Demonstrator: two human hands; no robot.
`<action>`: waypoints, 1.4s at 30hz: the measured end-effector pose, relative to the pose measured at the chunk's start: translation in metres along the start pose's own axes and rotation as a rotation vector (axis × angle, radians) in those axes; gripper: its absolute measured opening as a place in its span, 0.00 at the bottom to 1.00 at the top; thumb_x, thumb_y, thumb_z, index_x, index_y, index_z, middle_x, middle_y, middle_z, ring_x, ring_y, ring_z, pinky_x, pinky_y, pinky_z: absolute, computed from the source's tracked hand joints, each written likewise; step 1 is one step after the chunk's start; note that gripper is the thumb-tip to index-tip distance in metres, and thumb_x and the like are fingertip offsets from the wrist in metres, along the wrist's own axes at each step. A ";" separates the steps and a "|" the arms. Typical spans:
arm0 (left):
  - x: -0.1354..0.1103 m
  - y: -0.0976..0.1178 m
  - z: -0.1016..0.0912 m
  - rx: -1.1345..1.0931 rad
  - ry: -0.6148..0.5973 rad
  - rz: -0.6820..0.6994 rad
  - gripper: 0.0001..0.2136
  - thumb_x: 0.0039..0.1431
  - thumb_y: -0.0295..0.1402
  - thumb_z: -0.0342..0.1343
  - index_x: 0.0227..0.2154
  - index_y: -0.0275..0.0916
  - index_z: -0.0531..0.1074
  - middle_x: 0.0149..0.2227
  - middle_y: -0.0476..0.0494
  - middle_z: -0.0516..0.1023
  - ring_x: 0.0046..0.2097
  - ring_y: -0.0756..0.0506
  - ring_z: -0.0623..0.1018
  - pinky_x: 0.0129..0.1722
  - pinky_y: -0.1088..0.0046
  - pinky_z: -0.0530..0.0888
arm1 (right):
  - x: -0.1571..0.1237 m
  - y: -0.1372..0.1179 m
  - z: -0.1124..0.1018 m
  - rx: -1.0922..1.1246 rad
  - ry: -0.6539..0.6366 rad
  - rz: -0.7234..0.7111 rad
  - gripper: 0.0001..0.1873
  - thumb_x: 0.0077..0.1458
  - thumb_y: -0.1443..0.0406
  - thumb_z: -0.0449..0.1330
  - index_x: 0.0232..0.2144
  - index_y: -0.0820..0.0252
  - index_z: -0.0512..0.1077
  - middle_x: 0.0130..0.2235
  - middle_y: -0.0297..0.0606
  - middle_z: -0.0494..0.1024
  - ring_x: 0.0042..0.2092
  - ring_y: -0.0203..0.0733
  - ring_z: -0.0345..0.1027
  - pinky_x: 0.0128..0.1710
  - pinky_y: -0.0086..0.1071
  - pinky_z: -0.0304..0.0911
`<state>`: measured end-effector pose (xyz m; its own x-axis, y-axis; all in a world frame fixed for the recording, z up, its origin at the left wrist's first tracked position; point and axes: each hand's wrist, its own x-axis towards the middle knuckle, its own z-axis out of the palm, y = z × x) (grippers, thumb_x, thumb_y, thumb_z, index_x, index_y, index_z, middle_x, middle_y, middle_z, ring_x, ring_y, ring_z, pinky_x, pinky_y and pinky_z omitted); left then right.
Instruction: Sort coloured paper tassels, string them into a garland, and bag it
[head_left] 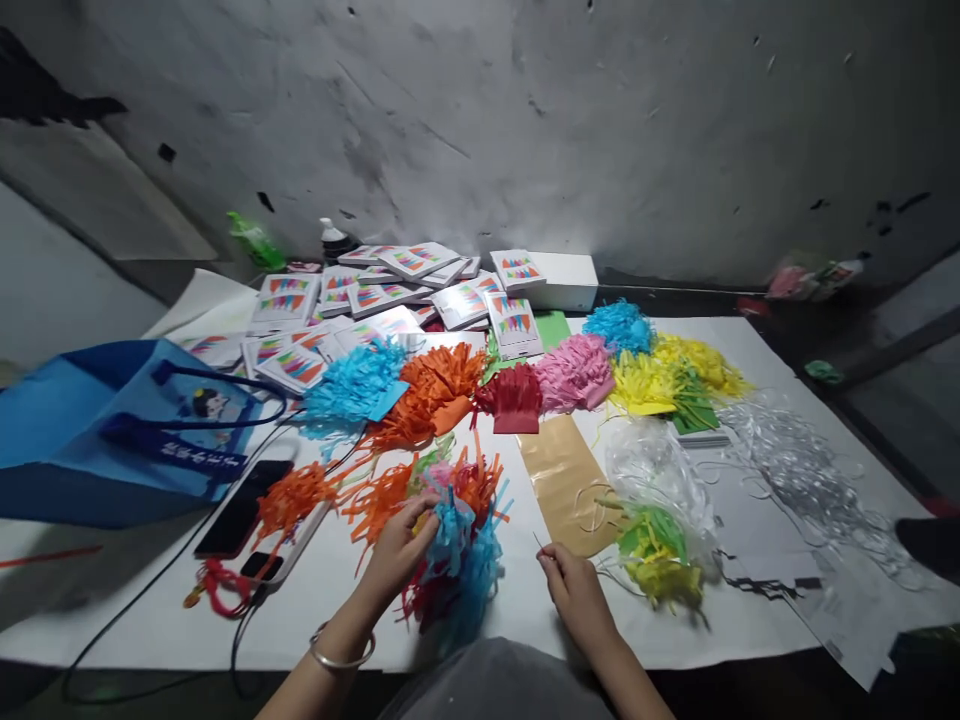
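Observation:
My left hand [405,540], a bangle on its wrist, is closed with thumb and fingers pinching the top of a blue paper tassel [452,535]. Orange and red tassels lie bunched around it, and more blue strips hang below. To the right, just above the table, my right hand [574,590] is closed in a pinch on a thin needle [538,541] that points up and left. Beside that hand sits a green and yellow tassel bunch [658,560] with pale string near it. A brown paper sheet [562,470] lies beyond the right hand.
Fringed paper piles in blue [356,385], orange [435,390], red [514,395], pink [576,372] and yellow [645,380] line the middle. Behind are several printed packets [382,295]. A blue bag [135,430] and phone [244,510] stand left; clear plastic [802,470] lies right.

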<state>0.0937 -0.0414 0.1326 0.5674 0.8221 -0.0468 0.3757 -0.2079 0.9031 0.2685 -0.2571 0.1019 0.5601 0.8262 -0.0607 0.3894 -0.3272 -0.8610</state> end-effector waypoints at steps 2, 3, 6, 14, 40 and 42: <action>-0.001 0.006 0.006 0.060 -0.031 0.033 0.13 0.49 0.44 0.55 0.31 0.40 0.75 0.32 0.44 0.79 0.36 0.40 0.77 0.40 0.65 0.73 | 0.000 -0.002 -0.001 0.004 0.015 0.014 0.21 0.62 0.53 0.48 0.31 0.58 0.74 0.23 0.34 0.75 0.26 0.39 0.67 0.28 0.28 0.57; -0.001 0.010 0.008 0.082 -0.053 0.056 0.12 0.50 0.43 0.54 0.31 0.40 0.75 0.32 0.44 0.79 0.36 0.40 0.77 0.41 0.64 0.73 | 0.000 -0.003 -0.002 0.008 0.019 0.022 0.21 0.62 0.53 0.48 0.31 0.58 0.74 0.22 0.33 0.73 0.25 0.38 0.66 0.27 0.28 0.56; -0.003 0.022 0.013 0.110 -0.122 0.126 0.10 0.53 0.40 0.52 0.31 0.41 0.74 0.32 0.45 0.79 0.37 0.41 0.77 0.41 0.66 0.73 | -0.001 -0.005 -0.004 0.025 0.019 0.045 0.21 0.63 0.53 0.48 0.32 0.59 0.74 0.19 0.30 0.69 0.22 0.37 0.63 0.25 0.27 0.54; -0.021 0.041 0.036 0.144 -0.286 0.221 0.09 0.57 0.36 0.49 0.34 0.41 0.73 0.37 0.41 0.78 0.41 0.41 0.75 0.45 0.64 0.71 | 0.000 -0.028 -0.004 0.318 0.081 0.058 0.21 0.62 0.52 0.49 0.40 0.62 0.72 0.20 0.28 0.67 0.24 0.35 0.64 0.27 0.26 0.58; 0.082 0.004 0.014 0.690 0.204 0.095 0.08 0.60 0.31 0.51 0.35 0.36 0.75 0.36 0.36 0.79 0.42 0.39 0.75 0.44 0.61 0.66 | -0.007 -0.008 0.008 0.209 -0.071 0.112 0.28 0.59 0.45 0.49 0.39 0.62 0.74 0.18 0.30 0.67 0.25 0.40 0.66 0.29 0.29 0.59; 0.061 0.013 0.002 0.674 0.302 0.184 0.11 0.63 0.33 0.48 0.43 0.36 0.72 0.42 0.36 0.77 0.46 0.39 0.73 0.48 0.60 0.65 | -0.007 -0.006 0.007 0.228 -0.030 0.134 0.27 0.58 0.45 0.50 0.38 0.62 0.74 0.18 0.30 0.67 0.26 0.40 0.66 0.30 0.29 0.60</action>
<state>0.1351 0.0051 0.1409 0.4757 0.8319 0.2856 0.7153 -0.5549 0.4248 0.2576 -0.2576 0.1042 0.5720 0.7970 -0.1938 0.1363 -0.3254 -0.9357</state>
